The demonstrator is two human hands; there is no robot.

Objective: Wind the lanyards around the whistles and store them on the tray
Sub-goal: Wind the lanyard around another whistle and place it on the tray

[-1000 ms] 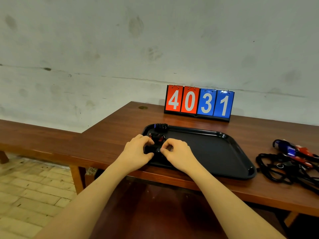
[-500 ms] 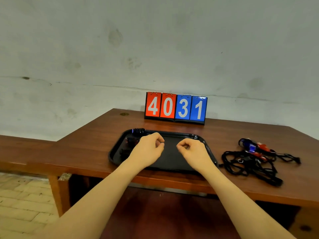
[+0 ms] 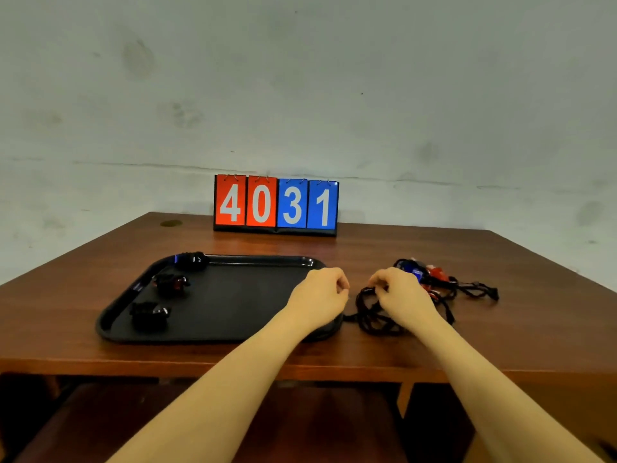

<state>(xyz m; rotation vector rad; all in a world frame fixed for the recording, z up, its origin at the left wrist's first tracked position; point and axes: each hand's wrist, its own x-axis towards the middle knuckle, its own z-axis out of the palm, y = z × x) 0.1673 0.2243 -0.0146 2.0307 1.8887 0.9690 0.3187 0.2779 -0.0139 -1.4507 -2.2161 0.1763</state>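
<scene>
A black tray (image 3: 233,302) lies on the brown table (image 3: 521,332). Three whistles with black lanyards wound round them sit in its left part: one at the far corner (image 3: 192,260), one below it (image 3: 172,283), one nearer me (image 3: 148,314). To the right of the tray lies a tangle of black lanyards (image 3: 374,320) with a blue whistle (image 3: 412,267) and a red whistle (image 3: 437,272). My left hand (image 3: 320,295) hovers over the tray's right edge, fingers loosely curled, holding nothing. My right hand (image 3: 399,294) is on the tangle, its fingertips pinching a cord.
A flip scoreboard (image 3: 276,205) reading 4031 stands at the back of the table against the wall. The table's front edge runs just under my forearms. A dark wooden bench (image 3: 320,426) shows below it.
Both hands left the wound whistles in the tray's left part and moved right. My right hand reached the lanyard tangle. My view swung right too.
</scene>
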